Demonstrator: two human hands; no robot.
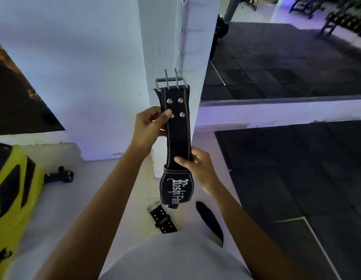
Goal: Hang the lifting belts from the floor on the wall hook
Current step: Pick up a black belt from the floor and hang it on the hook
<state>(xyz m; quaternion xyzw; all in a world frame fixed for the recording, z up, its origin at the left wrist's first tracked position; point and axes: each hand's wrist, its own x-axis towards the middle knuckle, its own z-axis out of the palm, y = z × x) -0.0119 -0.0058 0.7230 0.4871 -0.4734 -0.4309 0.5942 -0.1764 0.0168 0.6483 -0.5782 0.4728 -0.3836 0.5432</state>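
I hold a black lifting belt (178,136) upright in front of a white pillar, its metal two-prong buckle (171,81) at the top and white lettering at the bottom. My left hand (150,126) grips it near the rivets. My right hand (197,168) grips it lower down, just above the lettered wide part. A white wall hook rack (180,35) runs up the pillar above the buckle. A second black belt (162,218) with studs and a buckle lies on the floor below, and its other end (211,223) curves beside it.
The white pillar (165,47) stands straight ahead. A large mirror (286,57) sits to its right over black rubber floor mats (296,178). A yellow and black object (11,188) and a black dumbbell handle (60,175) lie at the left.
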